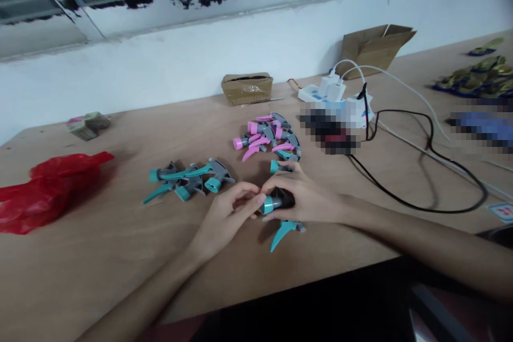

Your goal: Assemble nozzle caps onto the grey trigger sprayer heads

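My right hand (pixel 306 197) grips a grey spray-trigger head with a teal collar (pixel 269 204) just above the wooden table (pixel 120 256). My left hand (pixel 230 214) meets it from the left, fingertips pinching at the teal collar. The head's teal trigger lever (pixel 282 232) hangs down below my right hand. Another teal head (pixel 280 166) lies just behind my right hand. A small pile of teal-and-grey trigger heads (pixel 188 177) lies to the left, and a pile of pink-and-grey ones (pixel 268 138) lies farther back.
A red plastic bag (pixel 48 187) lies at the left. Two cardboard boxes (pixel 247 87) (pixel 374 45) stand by the wall. A white power strip (pixel 332 93) with white and black cables (pixel 420 181) sits at the right. Gold-and-blue items (pixel 476 77) lie far right.
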`<state>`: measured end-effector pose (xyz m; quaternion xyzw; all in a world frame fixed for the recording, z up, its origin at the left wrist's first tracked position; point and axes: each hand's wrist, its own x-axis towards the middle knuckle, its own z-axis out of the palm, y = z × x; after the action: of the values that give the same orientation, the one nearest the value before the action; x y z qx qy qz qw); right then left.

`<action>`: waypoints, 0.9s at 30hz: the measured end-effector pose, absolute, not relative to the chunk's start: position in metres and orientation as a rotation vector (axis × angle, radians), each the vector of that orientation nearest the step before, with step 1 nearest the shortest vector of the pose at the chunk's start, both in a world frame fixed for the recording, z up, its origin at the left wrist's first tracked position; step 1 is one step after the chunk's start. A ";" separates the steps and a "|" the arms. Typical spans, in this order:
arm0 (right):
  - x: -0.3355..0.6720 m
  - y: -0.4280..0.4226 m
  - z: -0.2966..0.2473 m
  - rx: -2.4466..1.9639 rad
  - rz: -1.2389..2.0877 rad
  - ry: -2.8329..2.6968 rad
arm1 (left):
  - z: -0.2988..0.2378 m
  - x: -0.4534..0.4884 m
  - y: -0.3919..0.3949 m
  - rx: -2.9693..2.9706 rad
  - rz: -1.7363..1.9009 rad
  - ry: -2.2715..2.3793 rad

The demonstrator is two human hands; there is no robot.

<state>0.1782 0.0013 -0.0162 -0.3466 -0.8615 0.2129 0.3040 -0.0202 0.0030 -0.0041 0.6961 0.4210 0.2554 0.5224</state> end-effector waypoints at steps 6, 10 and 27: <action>0.176 -0.002 -0.014 -0.886 0.559 -2.271 | -0.001 -0.025 0.009 1.554 0.509 0.927; 0.177 -0.004 -0.012 -0.841 0.548 -2.282 | -0.005 -0.029 0.009 1.581 0.526 0.884; 0.178 0.001 -0.017 -0.851 0.385 -2.309 | -0.004 -0.019 -0.003 1.987 0.604 1.054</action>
<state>0.1781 0.0010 -0.0170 -0.3239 -0.8783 0.1466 0.3197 -0.0189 -0.0026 -0.0042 0.7837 0.4158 0.2384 0.3952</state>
